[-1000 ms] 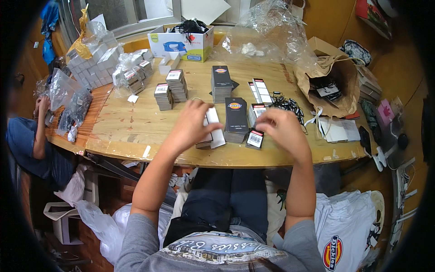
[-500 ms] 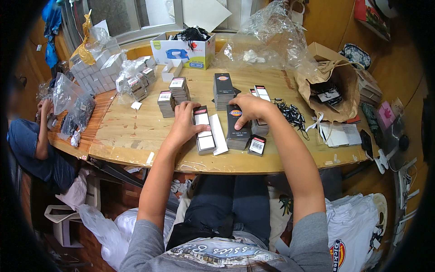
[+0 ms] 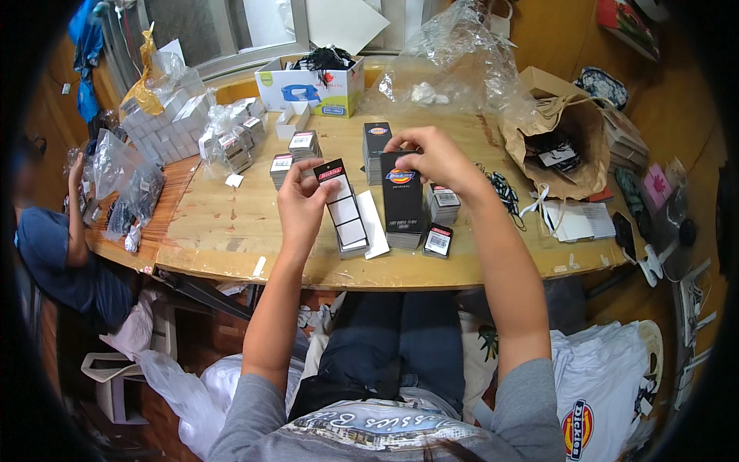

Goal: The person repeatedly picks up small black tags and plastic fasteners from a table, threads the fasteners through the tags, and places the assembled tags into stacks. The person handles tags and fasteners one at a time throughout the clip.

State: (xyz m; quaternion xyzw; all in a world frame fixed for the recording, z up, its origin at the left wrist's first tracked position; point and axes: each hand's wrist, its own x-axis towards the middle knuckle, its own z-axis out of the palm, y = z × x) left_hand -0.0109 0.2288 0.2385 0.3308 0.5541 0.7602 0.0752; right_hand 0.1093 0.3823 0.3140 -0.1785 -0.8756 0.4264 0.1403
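Observation:
My left hand (image 3: 302, 204) pinches the upper end of a hang tag (image 3: 348, 213) with white panels and a red strip, tilted up off its stack. A black hang tag (image 3: 402, 196) with a coloured logo is gripped at its top edge by my right hand (image 3: 433, 158), raised above a stack of like tags. Between the two stacks lies a white card strip (image 3: 373, 225). To the right stand a small barcode tag stack (image 3: 437, 240) and another tag stack (image 3: 444, 206). Behind my hands are a taller black tag stack (image 3: 376, 132) and barcode tag stacks (image 3: 303, 144).
A paper bag (image 3: 554, 146) holding dark tags leans at the right, near black strings (image 3: 500, 192). At the back stands a printed carton (image 3: 312, 88) of black strings beside clear plastic (image 3: 446, 69). White small boxes (image 3: 165, 123) are piled left, where another person (image 3: 58, 239) sits.
Both my hands have risen from the flat stacks. Each has lifted the far end of a top tag. The other person's hand at the left has moved up.

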